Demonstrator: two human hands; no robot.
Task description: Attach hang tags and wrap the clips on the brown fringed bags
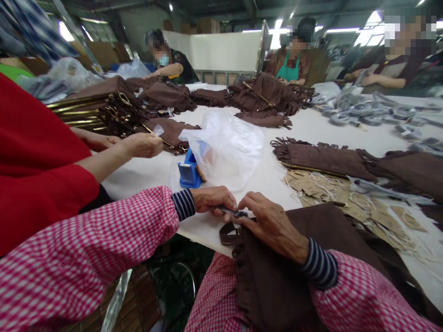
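At the near table edge, my left hand (215, 201) pinches a small, narrow grey-and-dark strip (232, 212); its exact kind is too small to make out. My right hand (273, 224) has its thumb and fingertips closed at the strip's other end, its palm above a dark brown fringed bag (277, 286). This bag lies partly on the table and partly over my lap. Just below my fingertips, a brown strap loop (231, 234) sticks out from the bag's corner.
A blue tape dispenser (190, 170) stands ahead, beside a clear plastic bag (231, 147). Tan tags with white strings (374, 216) lie right, near brown bags (325, 159) and grey rolled straps (374, 108). A red-sleeved co-worker's hand (143, 145) is at left. Others work across the table.
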